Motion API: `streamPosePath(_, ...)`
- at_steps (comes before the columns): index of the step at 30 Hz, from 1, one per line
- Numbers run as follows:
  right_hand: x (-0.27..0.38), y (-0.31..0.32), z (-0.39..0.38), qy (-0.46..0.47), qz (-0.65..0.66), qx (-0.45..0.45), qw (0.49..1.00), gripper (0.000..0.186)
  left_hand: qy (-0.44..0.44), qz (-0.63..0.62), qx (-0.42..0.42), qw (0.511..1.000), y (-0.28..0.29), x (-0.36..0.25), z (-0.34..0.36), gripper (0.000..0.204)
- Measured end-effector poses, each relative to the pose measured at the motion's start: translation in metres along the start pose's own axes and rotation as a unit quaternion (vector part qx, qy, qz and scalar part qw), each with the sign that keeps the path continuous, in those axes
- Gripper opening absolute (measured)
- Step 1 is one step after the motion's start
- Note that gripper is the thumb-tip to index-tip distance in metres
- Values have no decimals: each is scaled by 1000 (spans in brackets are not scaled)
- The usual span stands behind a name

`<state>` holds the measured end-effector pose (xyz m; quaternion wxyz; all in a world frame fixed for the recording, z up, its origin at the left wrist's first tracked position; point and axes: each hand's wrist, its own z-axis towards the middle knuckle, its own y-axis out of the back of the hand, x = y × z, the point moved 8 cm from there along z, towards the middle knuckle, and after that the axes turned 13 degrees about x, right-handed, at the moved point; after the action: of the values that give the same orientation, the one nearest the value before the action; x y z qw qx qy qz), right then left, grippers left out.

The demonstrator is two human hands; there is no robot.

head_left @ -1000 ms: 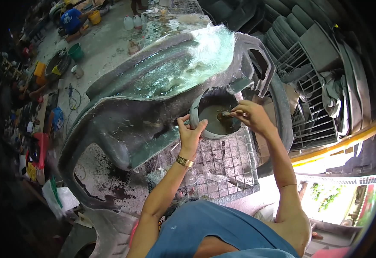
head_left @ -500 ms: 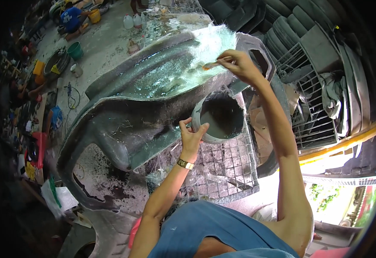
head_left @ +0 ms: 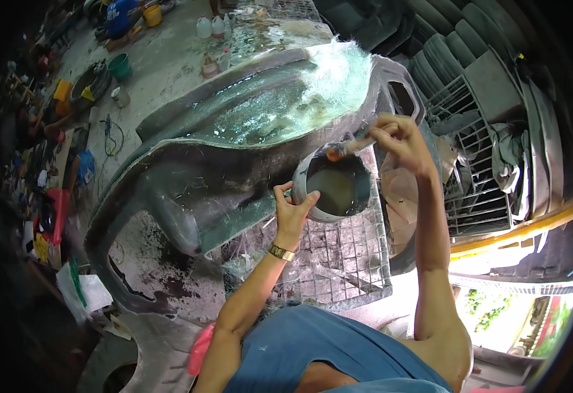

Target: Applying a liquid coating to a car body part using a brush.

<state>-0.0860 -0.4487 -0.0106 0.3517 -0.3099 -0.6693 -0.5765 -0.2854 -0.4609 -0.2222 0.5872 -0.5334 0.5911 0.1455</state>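
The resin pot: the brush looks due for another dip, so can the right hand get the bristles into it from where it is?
Probably yes. The right hand holds the brush just over the pot, whose mouth is open; the left hand grips only the near rim.

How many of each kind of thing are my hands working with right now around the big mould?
Hands: 2, left hand on the bucket rim, right hand holding the brush
Grey buckets of liquid: 1
Brushes: 1
Large grey moulded shells: 1
Wire mesh racks under the bucket: 1
Total: 6
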Motion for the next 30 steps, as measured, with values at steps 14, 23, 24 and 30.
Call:
streamPosePath(14,-47,34,-5,2,69,-102,992,27,-53,-25,0,998,2,4,11,61)
streamPosePath(23,-10,-68,113,135,-270,-125,945,23,17,-4,-3,1000,4,15,-11,65)
streamPosePath(24,-13,-74,115,142,-269,-116,946,24,17,-4,-2,1000,3,14,-12,65)
streamPosePath(30,8,-79,110,134,-113,-63,983,21,-4,-42,0,999,8,8,-19,63)
